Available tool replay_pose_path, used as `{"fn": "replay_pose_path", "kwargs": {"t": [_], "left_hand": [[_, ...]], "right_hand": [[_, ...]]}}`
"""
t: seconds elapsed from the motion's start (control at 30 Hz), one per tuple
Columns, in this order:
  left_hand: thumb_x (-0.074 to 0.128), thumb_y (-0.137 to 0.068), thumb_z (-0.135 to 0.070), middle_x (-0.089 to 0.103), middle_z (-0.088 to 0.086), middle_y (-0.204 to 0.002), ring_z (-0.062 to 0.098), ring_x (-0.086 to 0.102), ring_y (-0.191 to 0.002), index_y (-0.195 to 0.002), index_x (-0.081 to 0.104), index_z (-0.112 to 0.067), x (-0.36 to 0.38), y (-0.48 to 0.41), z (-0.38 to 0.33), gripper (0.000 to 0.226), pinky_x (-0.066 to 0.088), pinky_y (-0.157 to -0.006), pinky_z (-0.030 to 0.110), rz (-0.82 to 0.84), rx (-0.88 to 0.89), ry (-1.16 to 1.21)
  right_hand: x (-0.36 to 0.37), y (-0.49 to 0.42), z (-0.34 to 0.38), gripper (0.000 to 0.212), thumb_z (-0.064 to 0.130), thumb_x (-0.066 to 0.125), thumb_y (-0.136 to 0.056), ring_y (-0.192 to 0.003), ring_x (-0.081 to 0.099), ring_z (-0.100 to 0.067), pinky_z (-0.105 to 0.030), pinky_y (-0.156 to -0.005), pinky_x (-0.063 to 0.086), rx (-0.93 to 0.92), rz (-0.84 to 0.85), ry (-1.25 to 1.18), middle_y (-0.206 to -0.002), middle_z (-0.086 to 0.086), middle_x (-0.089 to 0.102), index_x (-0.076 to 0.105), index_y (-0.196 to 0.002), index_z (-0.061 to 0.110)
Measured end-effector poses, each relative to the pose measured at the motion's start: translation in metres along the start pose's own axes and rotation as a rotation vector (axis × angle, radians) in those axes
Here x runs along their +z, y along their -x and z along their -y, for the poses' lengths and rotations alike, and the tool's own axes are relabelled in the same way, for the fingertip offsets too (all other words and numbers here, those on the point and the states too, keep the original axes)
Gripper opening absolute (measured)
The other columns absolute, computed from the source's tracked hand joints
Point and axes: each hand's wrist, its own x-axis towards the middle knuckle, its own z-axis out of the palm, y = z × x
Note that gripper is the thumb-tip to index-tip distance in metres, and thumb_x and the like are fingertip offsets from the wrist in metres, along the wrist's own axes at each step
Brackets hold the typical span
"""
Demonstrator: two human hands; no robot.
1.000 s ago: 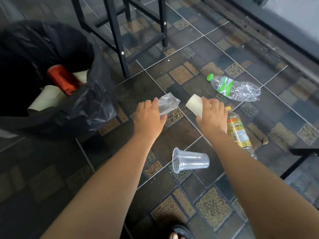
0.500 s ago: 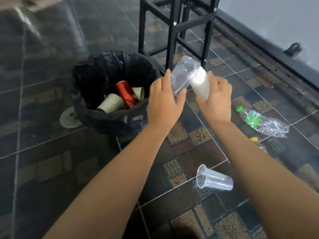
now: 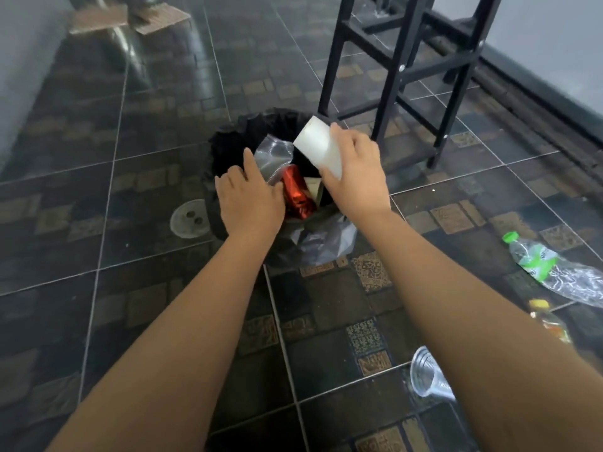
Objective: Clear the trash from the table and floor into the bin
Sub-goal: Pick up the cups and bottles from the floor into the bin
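Observation:
A bin lined with a black bag (image 3: 225, 141) stands on the tiled floor, with a red can (image 3: 296, 194) and a paper cup inside. My left hand (image 3: 249, 203) is over the bin's near rim, fingers closed on a crumpled clear plastic cup (image 3: 272, 158) that hangs above the opening. My right hand (image 3: 354, 181) holds a white paper cup (image 3: 318, 148) tilted over the bin's right side. On the floor to the right lie a clear bottle with a green cap (image 3: 554, 272), a yellow-capped bottle (image 3: 551, 324) and a clear plastic cup (image 3: 427, 376).
Black metal furniture legs (image 3: 391, 76) stand just behind and right of the bin. A round floor drain (image 3: 189, 218) sits left of it. Flattened cardboard (image 3: 98, 17) lies at the far left, and a wall runs along the right.
Both hands lifted the clear cup and the white cup off the floor and carried them left, over the bin's opening. The view swung with them toward the bin.

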Motion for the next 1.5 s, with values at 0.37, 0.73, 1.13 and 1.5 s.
{"fn": "replay_pose_path", "kwargs": {"t": [0.37, 0.73, 1.13, 1.5], "left_hand": [[0.019, -0.102, -0.050, 0.009, 0.012, -0.162, 0.028, 0.001, -0.150, -0.155, 0.015, -0.015, 0.006, 0.009, -0.008, 0.064, -0.001, -0.120, 0.049, 0.154, 0.088, -0.094], [0.030, -0.102, -0.044, 0.025, 0.015, -0.158, 0.028, 0.016, -0.148, -0.151, 0.028, -0.005, 0.046, 0.108, -0.080, 0.063, 0.012, -0.120, 0.048, 0.005, 0.619, 0.052], [0.033, -0.088, -0.072, 0.006, 0.012, -0.162, 0.030, 0.008, -0.148, -0.152, 0.018, -0.042, 0.108, 0.307, -0.170, 0.072, 0.005, -0.119, 0.051, 0.880, 1.324, 0.045], [0.049, -0.084, -0.071, -0.026, 0.001, -0.159, 0.031, -0.015, -0.148, -0.151, 0.014, -0.048, 0.147, 0.361, -0.179, 0.079, 0.000, -0.113, 0.066, 1.004, 1.849, -0.264]], "right_hand": [[0.009, 0.014, -0.025, 0.059, 0.035, 0.042, -0.101, -0.148, 0.013, -0.022, -0.037, -0.121, 0.009, 0.048, 0.198, 0.105, -0.158, -0.006, 0.025, 0.023, -0.153, 0.014], [-0.059, 0.104, -0.099, 0.052, 0.029, 0.042, -0.102, -0.147, 0.019, -0.023, -0.035, -0.120, 0.013, 0.219, 0.124, 0.138, -0.156, -0.008, 0.031, 0.031, -0.150, 0.012], [-0.137, 0.299, -0.216, 0.056, 0.028, 0.047, -0.099, -0.145, 0.023, -0.029, -0.040, -0.119, 0.016, 0.791, 0.168, 0.378, -0.154, -0.012, 0.033, 0.029, -0.149, 0.010], [-0.134, 0.351, -0.259, 0.063, 0.040, 0.047, -0.098, -0.144, 0.023, -0.031, -0.042, -0.118, 0.017, 0.964, 0.275, 0.477, -0.157, -0.012, 0.025, 0.023, -0.152, 0.018]]}}
